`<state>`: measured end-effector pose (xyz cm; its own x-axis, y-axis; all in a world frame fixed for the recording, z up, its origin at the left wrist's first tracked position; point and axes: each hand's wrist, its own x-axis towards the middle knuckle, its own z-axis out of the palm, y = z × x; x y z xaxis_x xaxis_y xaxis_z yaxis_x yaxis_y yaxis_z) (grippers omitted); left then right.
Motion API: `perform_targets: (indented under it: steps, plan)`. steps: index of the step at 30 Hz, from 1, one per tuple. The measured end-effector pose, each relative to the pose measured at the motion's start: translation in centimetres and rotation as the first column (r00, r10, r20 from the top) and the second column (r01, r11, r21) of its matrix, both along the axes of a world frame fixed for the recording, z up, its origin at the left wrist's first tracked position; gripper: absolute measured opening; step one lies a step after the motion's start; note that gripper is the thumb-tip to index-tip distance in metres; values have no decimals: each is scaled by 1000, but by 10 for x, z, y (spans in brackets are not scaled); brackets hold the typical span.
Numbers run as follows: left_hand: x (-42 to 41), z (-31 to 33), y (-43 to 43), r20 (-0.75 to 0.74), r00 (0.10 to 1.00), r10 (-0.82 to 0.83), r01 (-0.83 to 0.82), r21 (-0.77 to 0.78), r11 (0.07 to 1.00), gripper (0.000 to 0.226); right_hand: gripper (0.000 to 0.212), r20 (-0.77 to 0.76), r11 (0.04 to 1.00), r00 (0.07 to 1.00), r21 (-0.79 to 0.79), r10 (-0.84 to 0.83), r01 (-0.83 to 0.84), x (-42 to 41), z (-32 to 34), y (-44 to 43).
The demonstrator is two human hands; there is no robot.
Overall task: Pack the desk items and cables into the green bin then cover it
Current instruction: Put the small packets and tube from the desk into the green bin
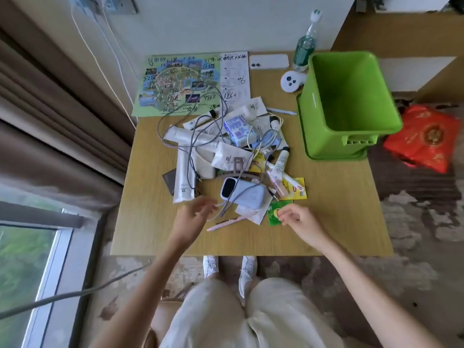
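An empty green bin (324, 126) stands at the table's right side on top of its green lid (300, 114). A heap of tubes, packets and grey cables (190, 136) fills the table's middle, with a pale blue power bank (247, 193) at its near side. My left hand (194, 213) hovers by the heap's near left edge, fingers loosely spread, holding nothing. My right hand (296, 218) touches a green sachet (273, 213) at the heap's near right; the fingertips curl at its edge, and whether they pinch it is unclear.
A map sheet (180, 84), a white phone (270, 62), a round white device (290, 81) and a bottle (303, 50) lie at the table's far side. A red bag (424, 139) sits on the floor to the right. Curtains hang at the left.
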<state>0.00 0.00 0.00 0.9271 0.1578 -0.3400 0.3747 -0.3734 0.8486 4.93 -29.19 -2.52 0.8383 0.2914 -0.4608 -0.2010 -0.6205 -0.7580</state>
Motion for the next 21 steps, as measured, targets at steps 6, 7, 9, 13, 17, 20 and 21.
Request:
perform_targets:
  steps: [6, 7, 9, 13, 17, 20, 21]
  plan:
    - [54, 20, -44, 157, 978, -138, 111, 170, 979, 26, 10, 262, 984, 963, -145, -67, 108, 33, -3, 3]
    - [57, 18, -52, 178, 960, -215, 169, 245, 955, 26, 9, 288, 978, 956, -178, -50, 105, 33, -6, 1]
    - [62, 10, -64, 170, 905, -390, 301, 391, 870, 25, 12, 285, 969, 958, -239, 7, 64, 32, -10, 1]
    - [57, -14, -77, 29, 800, -600, 471, 589, 657, 28, 38, 243, 971, 967, -241, 69, -8, 20, -25, 5]
    - [56, -23, -75, 43, 775, -631, 442, 676, 589, 31, 51, 318, 930, 935, -367, 158, -32, 15, -35, 2]
    - [53, -23, -71, 24, 751, -660, 439, 728, 526, 40, 54, 322, 896, 931, -443, 173, -13, 12, -38, -4]
    - [51, -23, -69, 21, 743, -668, 435, 744, 507, 42, 52, 318, 879, 932, -477, 172, 1, 11, -39, -6]
